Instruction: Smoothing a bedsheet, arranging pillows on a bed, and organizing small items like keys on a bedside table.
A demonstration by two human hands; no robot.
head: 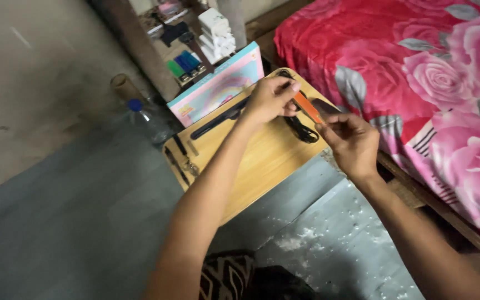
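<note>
1. Far left, against the wall, a clear plastic bottle (146,119) with a blue cap stands on the floor beside a cardboard tube (122,86).
2. On the near left edge of the wooden tabletop (262,161) lie a few thin dark tools (180,158), side by side.
3. A flat pastel box (218,86) leans at the tabletop's far edge, with a long black strap (218,118) lying just in front of it.
4. The left hand (270,100) is above the tabletop, its grip clenched on the upper end of a small orange strip (306,107).
5. The strip slants down to the right, held in the air between both hands, over a coiled black cable (302,130).
6. The right hand (351,141) pinches the strip's lower end between thumb and fingertips.
7. On the right, a bed (434,72) with a red rose-patterned cover runs alongside.
</note>
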